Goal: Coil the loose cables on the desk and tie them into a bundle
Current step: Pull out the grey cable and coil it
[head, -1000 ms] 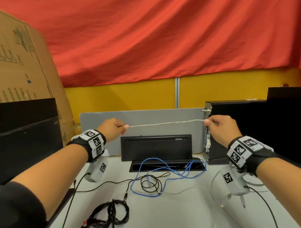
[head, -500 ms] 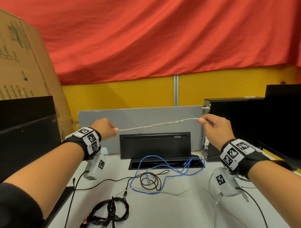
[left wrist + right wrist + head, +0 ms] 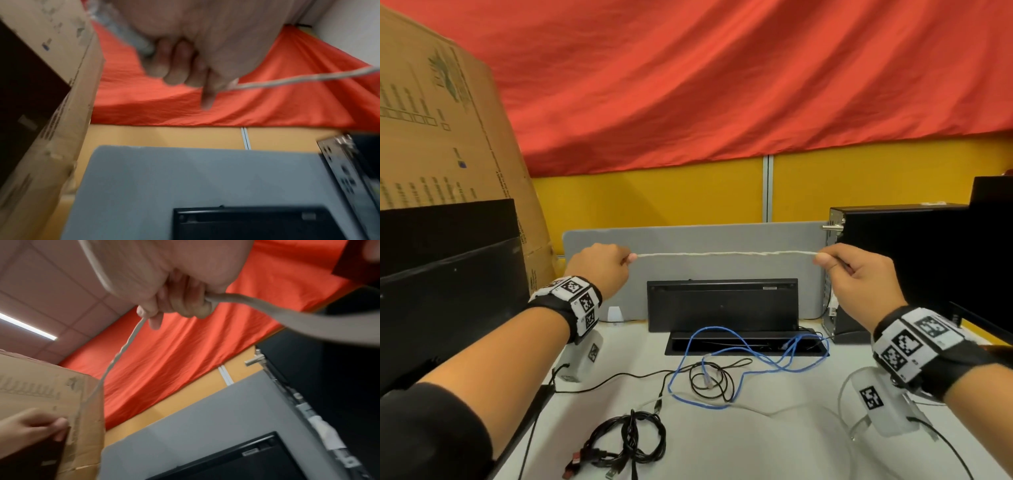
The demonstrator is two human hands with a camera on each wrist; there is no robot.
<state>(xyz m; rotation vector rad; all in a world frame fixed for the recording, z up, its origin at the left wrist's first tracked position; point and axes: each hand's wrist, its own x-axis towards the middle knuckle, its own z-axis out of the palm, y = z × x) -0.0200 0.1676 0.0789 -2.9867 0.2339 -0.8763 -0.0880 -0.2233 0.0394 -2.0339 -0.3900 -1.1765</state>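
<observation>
Head view, item 1: white string (image 3: 726, 254), stretched taut and roughly level above the desk (image 3: 756, 445), each end pinched between curled fingers of the left hand (image 3: 599, 270) and the right hand (image 3: 859, 281); both hands closed on it, neither touching any cable. Item 2: blue cable (image 3: 739, 363), sprawled in loose loops on the desk before the black flip-up panel (image 3: 722, 305), uncoiled. Item 3: thin black cable (image 3: 710, 378), a small loose ring lying inside the blue loops, crossing them. Item 4: black cable bundle (image 3: 633, 442), near the front edge, already gathered. Risks, as judged: the string may slip from a fingertip pinch if pulled tighter; blue and black strands overlap, so lifting one would likely drag the other and tangle; a faint clear or white cable (image 3: 774, 411) on the pale desk could be missed. Hidden or unclear: both wrist views are blurred; the right wrist view shows a second pale strand leaving the palm, its far end cut off; the plug ends of the blue cable lie partly inside the panel recess.
</observation>
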